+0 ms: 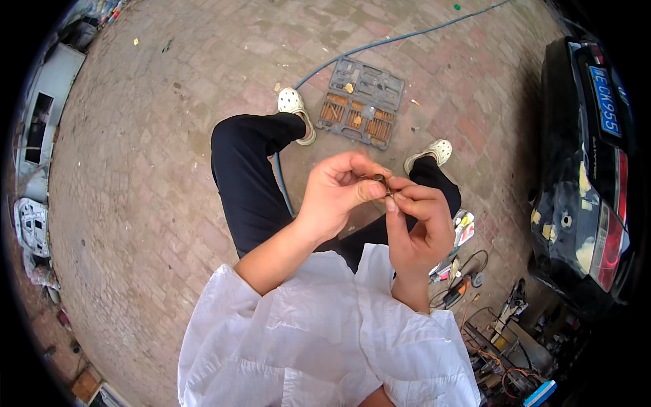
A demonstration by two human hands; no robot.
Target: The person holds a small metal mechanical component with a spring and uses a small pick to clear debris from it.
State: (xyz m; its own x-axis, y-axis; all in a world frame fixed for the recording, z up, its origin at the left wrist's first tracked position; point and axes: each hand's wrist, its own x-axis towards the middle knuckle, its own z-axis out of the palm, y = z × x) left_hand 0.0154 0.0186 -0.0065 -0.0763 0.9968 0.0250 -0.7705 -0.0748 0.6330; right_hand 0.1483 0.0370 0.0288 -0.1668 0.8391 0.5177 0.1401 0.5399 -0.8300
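As the bare left hand (342, 192) pinches from its side, with an open grey plastic case (377, 83) of slender rust-brown rods (379, 128) lying on the brick paving (169, 197) beyond, a small dark metallic-looking piece (380, 179) sits between both hands' fingertips, the bare right hand (422, 220) gripping it too; far right stands a black car (574, 129).

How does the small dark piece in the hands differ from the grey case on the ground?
Size: the small dark piece is small enough to pinch, while the grey case is much larger.
Pose: the small dark piece is held up by the left hand and the right hand; the grey case lies open on the paved ground.
View: fingers partly cover the small dark piece, but both halves of the grey case are visible.
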